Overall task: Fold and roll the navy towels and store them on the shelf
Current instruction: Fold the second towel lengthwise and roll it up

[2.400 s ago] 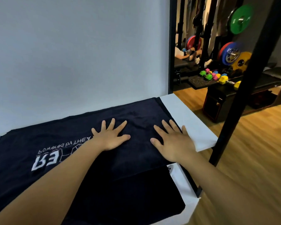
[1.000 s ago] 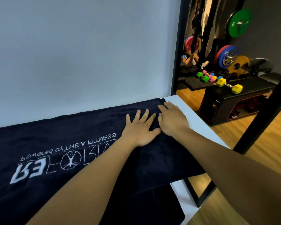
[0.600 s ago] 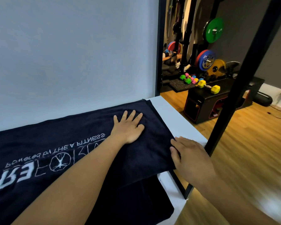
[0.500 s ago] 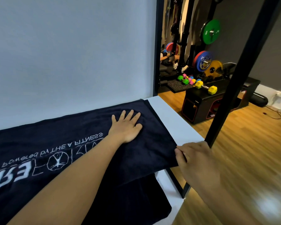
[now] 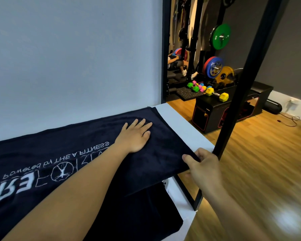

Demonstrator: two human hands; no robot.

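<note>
The white wall (image 5: 73, 58) fills the far left of the scene. Below it, a white shelf surface (image 5: 182, 129) runs from the left toward the right, framed by a black upright post (image 5: 240, 101) at its right near corner. The wooden floor (image 5: 261, 171) extends to the right, with a black bench (image 5: 214, 115) and coloured weight plates (image 5: 220, 36) in the far right background; a yellow dumbbell (image 5: 216, 94) lies on the bench.

The navy towel (image 5: 76, 150) lies spread flat across the shelf surface, covering most of it from the left edge to just short of the right end. White lettering (image 5: 54, 167) is visible on its upper face, reading upside down from this viewpoint. A second dark cloth layer (image 5: 146, 216) lies below, on a lower level nearer the viewer.

The left hand (image 5: 134, 136) rests palm down on the towel near its far right end, fingers extended and flat, gripping nothing. The right hand (image 5: 202, 166) is at the towel's near right corner, fingers curled and thumb on top, pinching the corner of the fabric at the shelf edge just beside the post.
</note>
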